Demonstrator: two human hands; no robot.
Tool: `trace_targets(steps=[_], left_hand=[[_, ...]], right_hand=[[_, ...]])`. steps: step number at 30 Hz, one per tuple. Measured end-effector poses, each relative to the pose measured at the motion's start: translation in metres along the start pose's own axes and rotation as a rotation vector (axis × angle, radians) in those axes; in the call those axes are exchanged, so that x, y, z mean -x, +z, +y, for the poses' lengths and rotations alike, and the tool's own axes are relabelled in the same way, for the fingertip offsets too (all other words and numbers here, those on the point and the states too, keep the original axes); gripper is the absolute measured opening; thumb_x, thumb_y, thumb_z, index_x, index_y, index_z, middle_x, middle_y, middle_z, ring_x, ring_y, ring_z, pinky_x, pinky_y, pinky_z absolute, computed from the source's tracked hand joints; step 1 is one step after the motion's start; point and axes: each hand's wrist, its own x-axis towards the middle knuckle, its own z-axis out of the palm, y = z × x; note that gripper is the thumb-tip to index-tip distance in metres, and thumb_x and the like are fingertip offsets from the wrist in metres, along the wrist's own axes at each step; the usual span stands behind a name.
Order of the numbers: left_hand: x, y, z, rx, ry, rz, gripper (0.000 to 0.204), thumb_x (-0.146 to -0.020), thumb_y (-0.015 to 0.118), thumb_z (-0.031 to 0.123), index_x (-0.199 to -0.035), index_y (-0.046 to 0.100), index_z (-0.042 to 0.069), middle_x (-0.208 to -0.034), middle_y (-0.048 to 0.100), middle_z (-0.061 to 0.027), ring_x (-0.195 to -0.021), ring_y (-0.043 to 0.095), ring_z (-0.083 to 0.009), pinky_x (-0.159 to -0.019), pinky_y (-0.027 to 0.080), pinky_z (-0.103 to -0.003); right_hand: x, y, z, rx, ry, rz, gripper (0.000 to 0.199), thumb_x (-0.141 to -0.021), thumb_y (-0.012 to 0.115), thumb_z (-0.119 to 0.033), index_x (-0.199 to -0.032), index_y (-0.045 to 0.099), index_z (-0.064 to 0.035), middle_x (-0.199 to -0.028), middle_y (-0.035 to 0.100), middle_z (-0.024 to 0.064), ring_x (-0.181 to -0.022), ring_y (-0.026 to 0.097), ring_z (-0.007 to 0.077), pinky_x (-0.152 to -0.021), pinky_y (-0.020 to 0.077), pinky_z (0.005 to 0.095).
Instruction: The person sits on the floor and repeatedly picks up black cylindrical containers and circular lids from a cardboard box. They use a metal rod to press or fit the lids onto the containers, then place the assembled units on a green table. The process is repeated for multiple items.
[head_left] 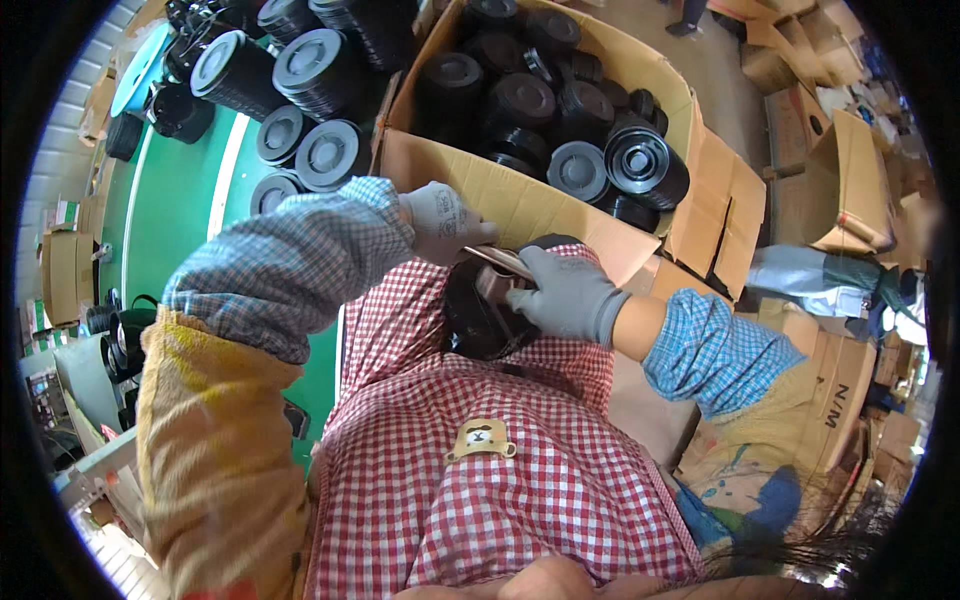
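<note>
My left hand (438,220), in a grey work glove, is closed at one end of a thin, flat object with a pale shiny edge (500,261). From the other side my right hand (568,294), gloved in grey too, grips the same object, thumb below and fingers along its edge. The object's exact kind cannot be made out. Under both hands, against my red checked apron (500,420), lies a black rounded item (475,335) with a glossy surface, partly hidden by the right thumb.
Just ahead stands an open cardboard box (440,165) full of black round plastic parts (524,97). Stacks of similar black discs (330,153) stand on a green table (172,215) at the left. More cardboard boxes (850,180) and another person's sleeve (800,268) are at the right.
</note>
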Motion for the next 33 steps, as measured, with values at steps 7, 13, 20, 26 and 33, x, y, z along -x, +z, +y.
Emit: trace_targets(steps=[7,13,20,26,33], left_hand=[[0.106,0.052,0.01,0.168,0.02,1.422,0.041,-0.078,0.078,0.017,-0.114,0.067,0.001,-0.11,0.068,-0.0168,-0.109,0.065,-0.035,-0.094,0.053,-0.046],[0.079,0.135,0.069,-0.385,0.688,0.653,0.016,-0.082,0.063,0.021,-0.094,0.069,0.013,-0.106,0.066,-0.0042,-0.114,0.06,-0.0253,-0.102,0.049,-0.04],[0.083,0.11,0.042,-0.547,0.426,0.763,0.019,-0.083,0.065,0.022,-0.1,0.074,0.024,-0.116,0.063,-0.0037,-0.128,0.049,-0.0298,-0.114,0.034,-0.058],[0.112,0.11,0.037,-0.219,0.238,0.753,0.019,-0.077,0.072,0.016,-0.096,0.073,0.012,-0.128,0.058,-0.0096,-0.134,0.046,-0.035,-0.108,0.044,-0.052],[0.277,0.126,-0.033,1.534,-0.07,1.525,0.031,-0.089,0.067,0.004,-0.119,0.061,0.001,-0.121,0.062,-0.0089,-0.113,0.062,-0.0226,-0.099,0.052,-0.038]], right_hand=[[0.019,-0.004,0.058,-0.77,0.039,0.234,0.028,-0.091,0.064,-0.018,-0.112,0.064,-0.0012,-0.086,0.068,0.0148,-0.074,0.064,0.0228,-0.061,0.0516,0.0366],[0.0,0.029,0.094,-1.004,0.219,0.609,0.018,-0.098,0.065,-0.017,-0.108,0.062,-0.0031,-0.075,0.061,0.0051,-0.053,0.05,0.009,-0.046,0.0382,0.0246],[-0.005,0.042,0.07,-1.191,0.027,0.69,0.015,-0.099,0.061,-0.013,-0.108,0.061,-0.0018,-0.077,0.061,0.0066,-0.052,0.05,0.0118,-0.048,0.0412,0.025],[-0.005,0.032,0.07,-1.075,0.127,0.745,0.012,-0.098,0.062,-0.011,-0.108,0.061,-0.0046,-0.073,0.057,0.0049,-0.057,0.05,0.0104,-0.045,0.0379,0.0239],[-0.1,0.031,-0.013,-0.421,-0.245,0.58,0.039,-0.094,0.066,-0.013,-0.132,0.064,-0.0071,-0.089,0.066,0.0032,-0.072,0.061,0.011,-0.062,0.0503,0.0269]])
